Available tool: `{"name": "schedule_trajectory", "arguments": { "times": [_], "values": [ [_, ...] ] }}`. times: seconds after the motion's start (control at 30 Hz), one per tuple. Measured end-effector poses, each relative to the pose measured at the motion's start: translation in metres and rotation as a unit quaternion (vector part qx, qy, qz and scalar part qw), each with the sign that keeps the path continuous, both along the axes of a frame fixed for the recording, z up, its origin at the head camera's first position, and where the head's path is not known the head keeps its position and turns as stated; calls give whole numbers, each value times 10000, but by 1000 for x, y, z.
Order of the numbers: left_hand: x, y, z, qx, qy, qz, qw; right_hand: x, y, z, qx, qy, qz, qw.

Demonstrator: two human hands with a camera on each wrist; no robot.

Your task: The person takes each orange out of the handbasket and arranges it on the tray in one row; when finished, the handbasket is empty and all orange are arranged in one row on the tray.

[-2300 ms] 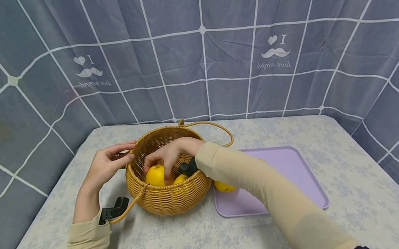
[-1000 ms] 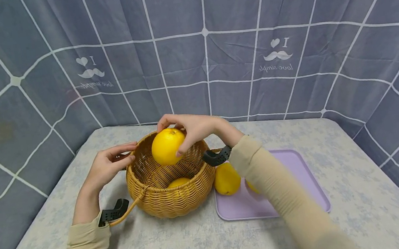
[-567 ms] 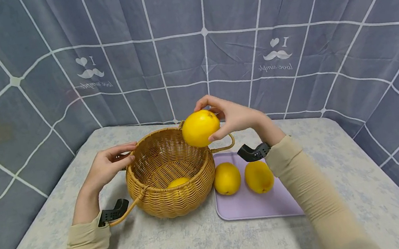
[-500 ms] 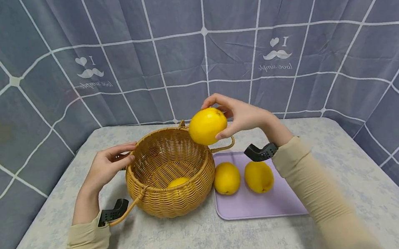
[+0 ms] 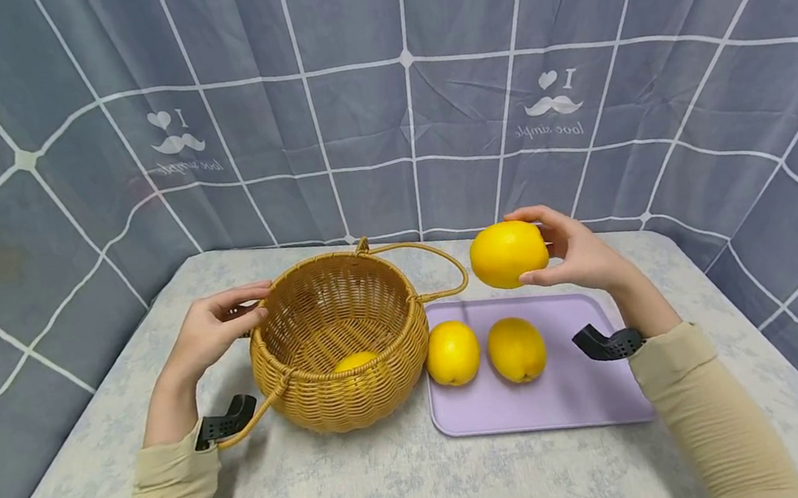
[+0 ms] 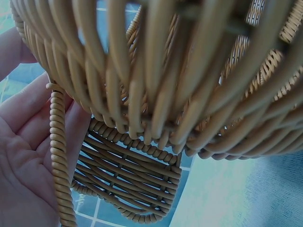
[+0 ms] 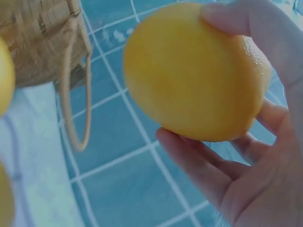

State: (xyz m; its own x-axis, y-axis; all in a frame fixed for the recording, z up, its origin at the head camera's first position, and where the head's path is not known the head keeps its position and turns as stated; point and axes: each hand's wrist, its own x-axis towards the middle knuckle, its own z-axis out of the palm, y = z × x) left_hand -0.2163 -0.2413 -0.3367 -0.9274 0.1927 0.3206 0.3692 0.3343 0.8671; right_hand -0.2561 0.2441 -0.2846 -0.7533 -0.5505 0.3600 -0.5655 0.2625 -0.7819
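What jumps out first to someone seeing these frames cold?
The bright yellow fruit held up in the right hand, above the far edge of the lilac tray. Two more yellow fruits lie side by side on the tray. Left of it stands a wicker basket, the left hand at its rim.

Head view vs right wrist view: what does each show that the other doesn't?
Only the head view shows the left hand gripping the basket's rim, one fruit inside the basket, the whole purple tray with two fruits seen whole on it, and the table. Only the right wrist view shows the fingers curled under the held fruit, with tiled backdrop cloth behind. Both show the right hand holding a yellow fruit in the air, and the wicker basket with its looped handle.
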Motion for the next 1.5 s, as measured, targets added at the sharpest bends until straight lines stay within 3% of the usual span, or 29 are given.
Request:
{"name": "schedule_trajectory", "arguments": {
  "times": [0.2,0.57,0.93,1.13,1.5],
  "values": [
    [-1,1,1,-70,5,37,10000,13,27,-28,-299,-99,-708,9970],
    [-1,-2,-2,-142,-30,16,9999,34,59,-68,-324,-252,-1220,9917],
    [0,-1,0,-188,-47,53,9998,48,70,-103,-38,-774,-1896,9788],
    [1,-1,0,-74,-94,43,9999,47,73,-111,399,-847,-1948,9764],
    [0,-2,-2,-108,-182,44,9998,42,74,-128,706,-1220,-2080,9679]
  ]
}}
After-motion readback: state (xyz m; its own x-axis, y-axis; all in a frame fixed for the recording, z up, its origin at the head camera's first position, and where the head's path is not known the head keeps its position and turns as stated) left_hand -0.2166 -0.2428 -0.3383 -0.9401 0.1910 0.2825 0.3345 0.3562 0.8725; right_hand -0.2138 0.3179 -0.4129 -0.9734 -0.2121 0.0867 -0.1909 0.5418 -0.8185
